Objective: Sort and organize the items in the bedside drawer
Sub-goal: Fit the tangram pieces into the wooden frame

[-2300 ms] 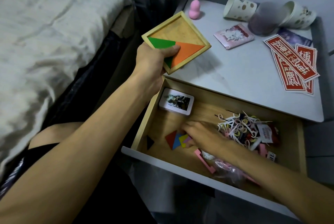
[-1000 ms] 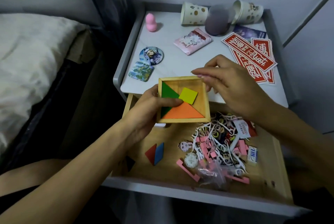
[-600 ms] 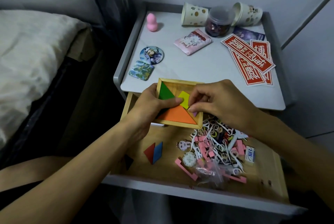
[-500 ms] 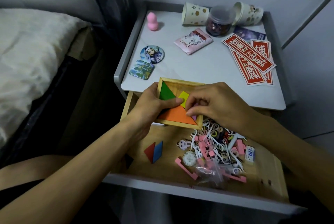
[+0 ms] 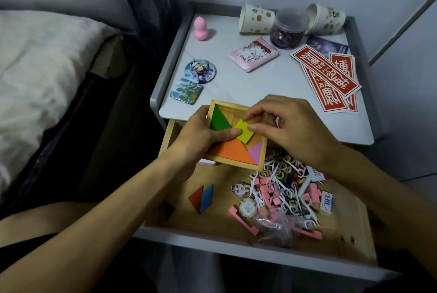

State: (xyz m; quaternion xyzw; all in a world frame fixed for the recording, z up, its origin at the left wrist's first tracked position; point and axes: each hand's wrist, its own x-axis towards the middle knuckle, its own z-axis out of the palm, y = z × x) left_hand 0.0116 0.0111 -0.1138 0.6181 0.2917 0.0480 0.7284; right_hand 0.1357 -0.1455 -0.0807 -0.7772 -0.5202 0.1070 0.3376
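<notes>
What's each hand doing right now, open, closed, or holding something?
Left hand: closed, gripping the wooden puzzle tray.
Right hand: closed, pinching the yellow square piece over the tray.

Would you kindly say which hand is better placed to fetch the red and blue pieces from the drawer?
Probably the right hand: once it sets down the yellow square it pinches, it is free, while the left hand grips the wooden tray and steadies it.
</notes>
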